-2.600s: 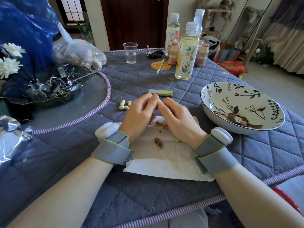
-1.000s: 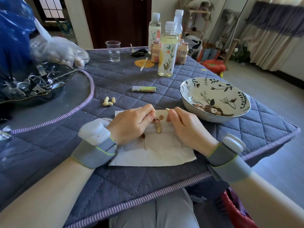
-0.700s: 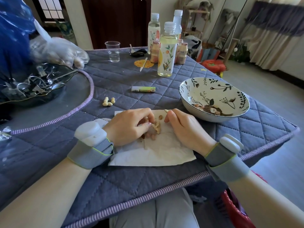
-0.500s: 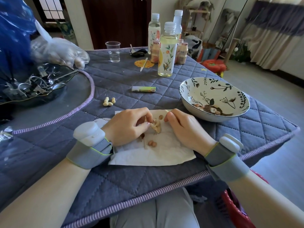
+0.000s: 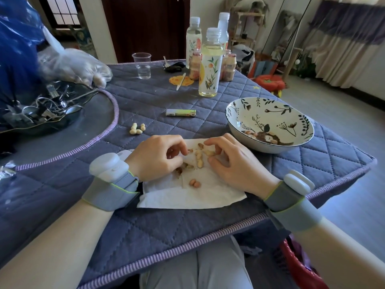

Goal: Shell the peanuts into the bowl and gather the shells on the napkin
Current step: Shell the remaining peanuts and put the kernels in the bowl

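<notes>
Over the napkin (image 5: 193, 197), we see the right hand (image 5: 233, 163) pinching a shell (image 5: 209, 152); left hand (image 5: 156, 157) curled, its grip unclear; bowl (image 5: 239, 130) beside.

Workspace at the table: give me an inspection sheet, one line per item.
Surface: table under a quilted blue cloth.
Job's things: napkin holds shell pieces and two kernels; bowl to the right holds a few kernels; three unshelled peanuts lie on the cloth.
Clutter: bottles, cup, small tube, dark tray of metal clips, plastic bag.
Hands: left hand pinches a small bit; right hand holds a shell piece; both over the napkin.
Cables: nothing seen.
Surroundings: door, curtains, floor.
</notes>
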`<action>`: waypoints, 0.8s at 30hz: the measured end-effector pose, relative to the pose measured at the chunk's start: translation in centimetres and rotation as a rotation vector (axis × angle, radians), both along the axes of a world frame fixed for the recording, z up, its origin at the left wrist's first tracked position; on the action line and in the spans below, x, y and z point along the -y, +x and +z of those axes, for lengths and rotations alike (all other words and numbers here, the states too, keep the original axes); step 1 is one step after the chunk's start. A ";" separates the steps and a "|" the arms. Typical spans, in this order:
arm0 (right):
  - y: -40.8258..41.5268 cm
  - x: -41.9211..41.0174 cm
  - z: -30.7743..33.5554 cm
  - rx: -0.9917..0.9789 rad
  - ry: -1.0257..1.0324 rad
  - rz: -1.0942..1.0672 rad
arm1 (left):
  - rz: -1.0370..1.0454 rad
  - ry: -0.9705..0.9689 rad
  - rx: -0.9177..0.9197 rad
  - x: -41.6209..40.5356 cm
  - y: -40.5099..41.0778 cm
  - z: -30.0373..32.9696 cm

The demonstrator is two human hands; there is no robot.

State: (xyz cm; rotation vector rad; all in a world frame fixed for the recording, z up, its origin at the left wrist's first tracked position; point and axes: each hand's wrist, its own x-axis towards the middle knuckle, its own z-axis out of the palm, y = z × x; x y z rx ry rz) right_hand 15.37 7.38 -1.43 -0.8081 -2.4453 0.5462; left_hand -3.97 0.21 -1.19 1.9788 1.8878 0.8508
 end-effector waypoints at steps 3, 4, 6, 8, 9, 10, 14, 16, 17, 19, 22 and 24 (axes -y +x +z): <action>0.2 0.6 0.5 0.034 0.034 0.069 | 0.058 0.088 -0.065 -0.2 0.0 0.0; 0.2 0.8 0.8 0.042 0.034 0.093 | 0.079 0.117 -0.074 -0.3 0.0 0.0; 0.2 1.2 1.4 0.068 0.017 0.153 | 0.148 0.159 -0.083 -0.5 -0.1 -0.2; 0.1 1.6 1.9 0.098 -0.017 0.221 | 0.245 0.164 -0.116 -0.8 -0.5 -0.5; 0.0 1.9 2.0 0.115 -0.032 0.253 | 0.284 0.152 -0.138 -1.0 -0.8 -0.7; -0.1 2.2 2.1 0.134 -0.041 0.284 | 0.310 0.131 -0.150 -1.1 -0.9 -0.8; -0.6 2.9 1.9 0.210 -0.036 0.344 | 0.355 0.034 -0.120 -1.4 -0.9 -0.8; -0.7 2.9 1.8 0.244 -0.048 0.329 | 0.365 0.019 -0.097 -1.6 -0.7 -0.6; -0.7 2.8 1.9 0.257 -0.059 0.323 | 0.365 0.014 -0.094 -1.6 -0.6 -0.5; -0.7 2.8 2.0 0.284 -0.085 0.322 | 0.356 -0.002 -0.097 -1.8 -0.5 -0.5; -0.8 2.8 2.1 0.310 -0.103 0.334 | 0.343 -0.011 -0.114 -1.9 -0.5 -0.6; -0.9 2.8 2.1 0.311 -0.095 0.336 | 0.345 -0.006 -0.129 -2.0 -0.5 -0.6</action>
